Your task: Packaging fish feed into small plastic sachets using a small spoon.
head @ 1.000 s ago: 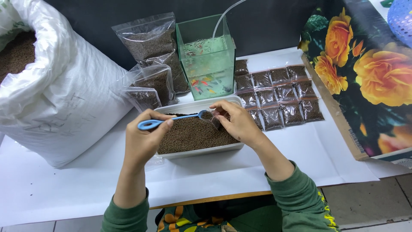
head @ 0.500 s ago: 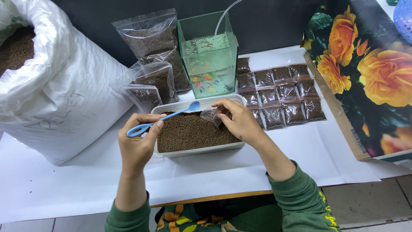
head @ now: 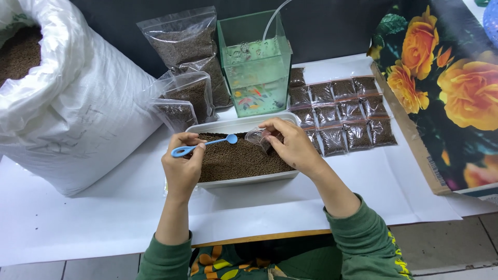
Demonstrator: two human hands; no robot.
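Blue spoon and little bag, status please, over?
Left hand holds blue spoon over tray of brown pellets. Right hand holds small clear bag. Nothing between them.

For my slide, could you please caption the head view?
Left hand holds blue spoon, right hand a small bag, over pellet tray.

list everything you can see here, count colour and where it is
white woven sack: 1, white, far left, open, brown pellets inside
large clear bags of pellets: about 4, brown fill, behind the tray
green tank: 1, translucent green, centre back, water and a hose in it
small sealed packets: about 14, dark brown, rows right of the tank
white tray: 1, white, centre, full of brown pellets
floral panel: 1, orange flowers on dark, right edge
white sheet: 1, covers the table
blue spoon: 1, light blue, over the tray
small clear bag: 1, over the tray
left hand: holds the spoon
right hand: holds the small bag
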